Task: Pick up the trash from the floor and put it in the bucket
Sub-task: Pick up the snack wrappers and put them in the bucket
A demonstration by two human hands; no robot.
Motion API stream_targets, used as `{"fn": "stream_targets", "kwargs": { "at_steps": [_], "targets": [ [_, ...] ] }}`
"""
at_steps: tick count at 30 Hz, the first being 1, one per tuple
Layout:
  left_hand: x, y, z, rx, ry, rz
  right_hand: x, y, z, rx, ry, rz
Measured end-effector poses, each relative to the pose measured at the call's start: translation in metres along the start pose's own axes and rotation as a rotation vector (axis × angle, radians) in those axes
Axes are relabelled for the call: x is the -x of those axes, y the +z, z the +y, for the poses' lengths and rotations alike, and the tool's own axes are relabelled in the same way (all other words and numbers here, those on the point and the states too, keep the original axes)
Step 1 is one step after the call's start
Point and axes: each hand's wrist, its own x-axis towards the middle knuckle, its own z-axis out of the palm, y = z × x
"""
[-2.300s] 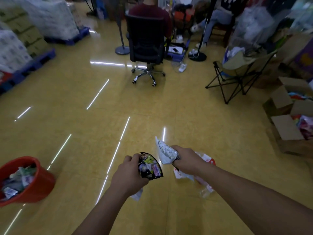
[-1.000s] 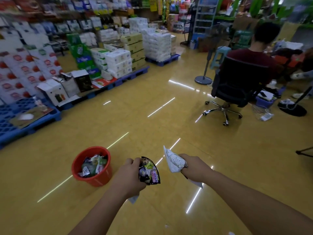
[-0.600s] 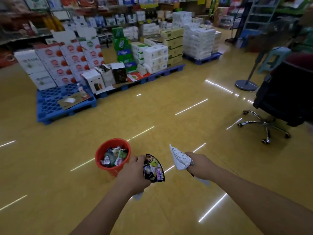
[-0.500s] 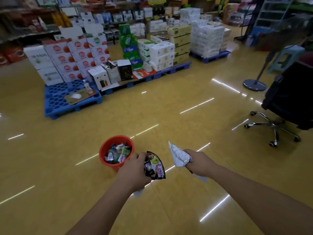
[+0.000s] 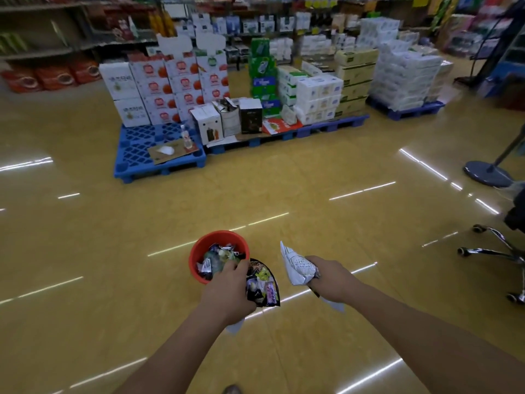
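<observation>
Your left hand (image 5: 230, 291) grips dark wrapper (image 5: 261, 285), right hand (image 5: 331, 280) grips white wrapper (image 5: 297, 267). Red bucket (image 5: 200, 247) at 11 o'clock of left hand, part-filled. Bring both over rim before releasing

I see a floor (image 5: 312, 194) of glossy mustard yellow, streaked with thin white light reflections. The bucket (image 5: 195, 261) is orange-red, and the litter (image 5: 218, 258) inside it mixes black, white, green and silver. The black wrapper (image 5: 262, 285) carries yellow-green, white and pink-purple prints. The white wrapper (image 5: 298, 267) bears a patch of small dark dots in rows. Toward the floor's far edge, the pallets (image 5: 133, 150) are bright blue with a lattice top. The stacked boxes (image 5: 181, 89) on them are white with red-orange round prints, and the cartons (image 5: 262, 66) beside those are green. The fan base (image 5: 487, 173) at the floor's right edge is dark grey-blue.
</observation>
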Motion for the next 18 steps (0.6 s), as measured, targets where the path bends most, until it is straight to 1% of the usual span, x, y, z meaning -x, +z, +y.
{"fn": "stream_targets", "kwargs": {
  "at_steps": [10, 18],
  "targets": [
    [-0.096, -0.029, -0.082, 0.037, -0.052, -0.058, -0.125, 0.004, -0.058, 0.012, 0.001, -0.075],
    [-0.162, -0.044, -0.131, 0.069, -0.078, -0.066, -0.199, 0.001, -0.094, 0.031, -0.022, -0.095]
  ]
}}
